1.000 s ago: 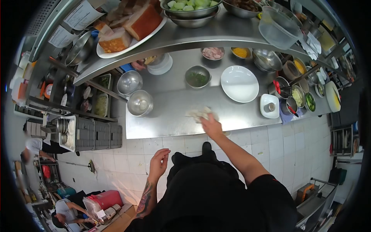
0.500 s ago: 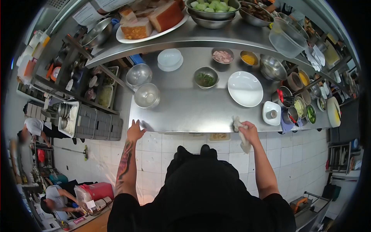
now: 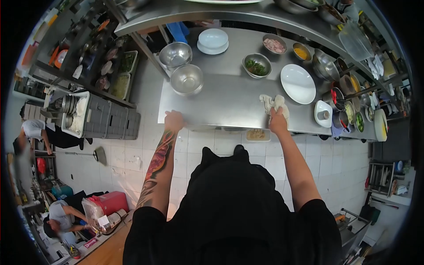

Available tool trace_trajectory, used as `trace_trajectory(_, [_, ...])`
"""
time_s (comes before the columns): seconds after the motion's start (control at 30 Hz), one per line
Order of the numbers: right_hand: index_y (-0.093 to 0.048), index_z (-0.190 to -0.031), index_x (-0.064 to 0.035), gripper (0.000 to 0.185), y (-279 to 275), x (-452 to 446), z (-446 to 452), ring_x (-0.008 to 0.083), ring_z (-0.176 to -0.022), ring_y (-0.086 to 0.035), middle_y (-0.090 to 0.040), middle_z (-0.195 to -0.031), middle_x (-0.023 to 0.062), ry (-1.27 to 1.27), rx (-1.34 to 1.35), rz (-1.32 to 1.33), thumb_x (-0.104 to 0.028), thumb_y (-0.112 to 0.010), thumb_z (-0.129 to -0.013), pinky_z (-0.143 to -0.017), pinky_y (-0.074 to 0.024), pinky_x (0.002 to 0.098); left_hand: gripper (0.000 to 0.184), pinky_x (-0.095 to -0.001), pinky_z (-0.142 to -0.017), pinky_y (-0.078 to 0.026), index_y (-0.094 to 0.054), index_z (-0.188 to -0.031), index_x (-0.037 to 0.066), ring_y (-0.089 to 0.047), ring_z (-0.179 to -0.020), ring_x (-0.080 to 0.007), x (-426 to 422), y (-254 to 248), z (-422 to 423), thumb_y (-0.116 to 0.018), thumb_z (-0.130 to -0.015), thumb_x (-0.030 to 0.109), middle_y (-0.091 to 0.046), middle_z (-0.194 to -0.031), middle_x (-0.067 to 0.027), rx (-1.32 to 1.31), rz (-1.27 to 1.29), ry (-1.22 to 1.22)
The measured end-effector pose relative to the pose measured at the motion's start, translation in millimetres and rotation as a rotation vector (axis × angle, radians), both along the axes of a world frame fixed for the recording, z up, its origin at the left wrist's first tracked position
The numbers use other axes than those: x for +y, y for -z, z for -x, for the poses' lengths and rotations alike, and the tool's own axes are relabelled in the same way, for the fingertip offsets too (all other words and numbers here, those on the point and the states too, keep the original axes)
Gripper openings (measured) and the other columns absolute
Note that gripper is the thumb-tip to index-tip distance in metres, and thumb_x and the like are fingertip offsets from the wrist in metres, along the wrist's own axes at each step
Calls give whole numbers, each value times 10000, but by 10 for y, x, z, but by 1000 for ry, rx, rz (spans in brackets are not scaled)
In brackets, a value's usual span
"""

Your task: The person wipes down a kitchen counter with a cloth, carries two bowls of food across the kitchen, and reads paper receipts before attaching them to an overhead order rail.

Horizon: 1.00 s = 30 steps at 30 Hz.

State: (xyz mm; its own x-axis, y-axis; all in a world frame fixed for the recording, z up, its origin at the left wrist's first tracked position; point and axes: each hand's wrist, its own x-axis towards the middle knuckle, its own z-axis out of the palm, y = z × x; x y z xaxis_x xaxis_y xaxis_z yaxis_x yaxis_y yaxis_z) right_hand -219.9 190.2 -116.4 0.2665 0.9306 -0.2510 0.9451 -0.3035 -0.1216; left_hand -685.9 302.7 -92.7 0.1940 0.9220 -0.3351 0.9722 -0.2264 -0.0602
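Observation:
My right hand [image 3: 278, 122] is closed on a crumpled off-white cloth [image 3: 279, 104], which lies against the steel counter [image 3: 221, 104] near its front edge. My left hand [image 3: 175, 120] has its fingers curled over the counter's front edge, close to the left corner. Two steel bowls, a rear one [image 3: 176, 54] and a front one [image 3: 187, 80], stand beyond that hand. Between the hands and farther back is a bowl of chopped greens [image 3: 256, 66]. An oval white plate [image 3: 298, 84] lies past the cloth, with a square white dish [image 3: 323, 114] to its right.
Bowls of pink meat [image 3: 274, 44] and yellow food [image 3: 302, 52] stand at the back. White bowls [image 3: 213, 40] are stacked at the back left. A steel shelf [image 3: 212, 14] overhangs the counter. Grey crates [image 3: 110, 118] and two people are at the left.
The view has shifted, showing less of the upper shelf. The cloth, which hung over the edge, is now on the counter under my right hand. My left fingers have curled in.

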Motion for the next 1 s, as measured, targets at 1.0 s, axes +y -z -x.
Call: trace_trajectory(1.0, [-643, -1222, -107, 566, 230, -49, 376, 390, -1109, -601, -431, -1397, 219, 251, 182, -428, -26, -728, -668, -936, -516, 435, 420, -388, -749, -584, -719, -980, 21, -655, -976, -338, 47, 146, 253, -832, -708, 321, -664, -1018, -117, 0, -83, 198])
